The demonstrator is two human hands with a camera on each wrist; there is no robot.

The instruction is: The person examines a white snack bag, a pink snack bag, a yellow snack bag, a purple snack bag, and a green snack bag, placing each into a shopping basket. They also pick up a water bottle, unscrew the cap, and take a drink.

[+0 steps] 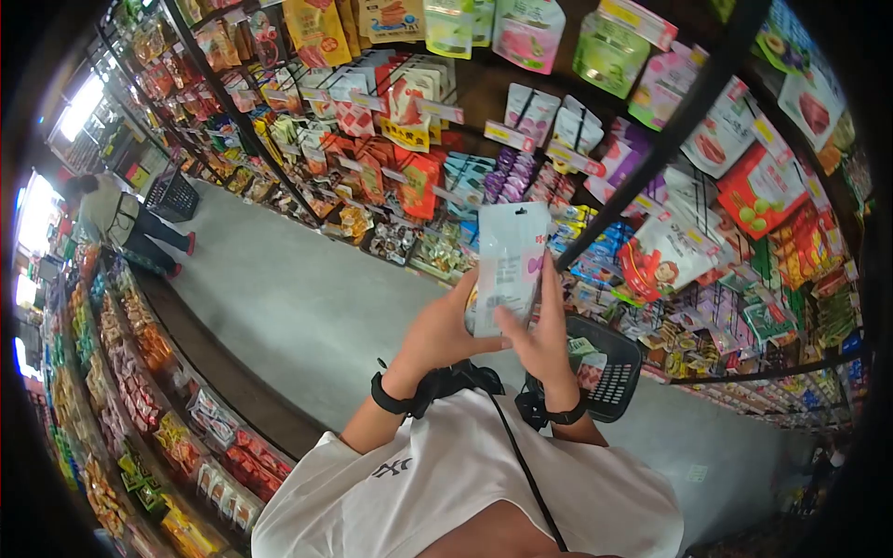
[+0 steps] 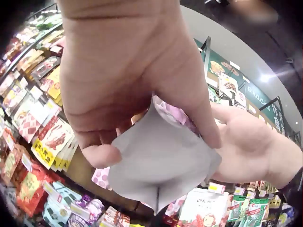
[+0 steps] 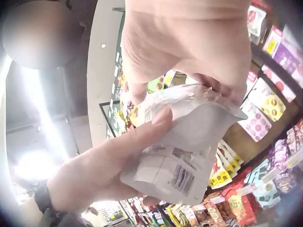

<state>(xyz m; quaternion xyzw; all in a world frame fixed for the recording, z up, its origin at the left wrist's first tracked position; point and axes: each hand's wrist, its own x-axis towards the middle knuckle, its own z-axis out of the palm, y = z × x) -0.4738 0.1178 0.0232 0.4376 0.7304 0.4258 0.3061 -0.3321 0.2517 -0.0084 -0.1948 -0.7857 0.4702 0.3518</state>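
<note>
A white snack pouch [image 1: 510,251] with a hang hole, small print and a bit of pink on one side stands upright between both hands. My left hand [image 1: 437,327] grips its left edge low down. On the other edge my right hand [image 1: 542,342] holds it, thumb lying across the printed face. The left wrist view shows the pouch's pale bottom fold [image 2: 158,165] below the left hand [image 2: 123,66]. A barcode [image 3: 182,177] faces the right wrist camera, where the left hand's thumb presses the pouch near the right hand [image 3: 184,47].
Racks of hanging snack bags [image 1: 409,102] rise ahead and to the right. A black basket [image 1: 634,377] with packages inside is below my right wrist. Bins of wrapped sweets [image 1: 139,400] line the left. Down the grey aisle [image 1: 316,288] a person [image 1: 116,219] stands near another basket [image 1: 172,197].
</note>
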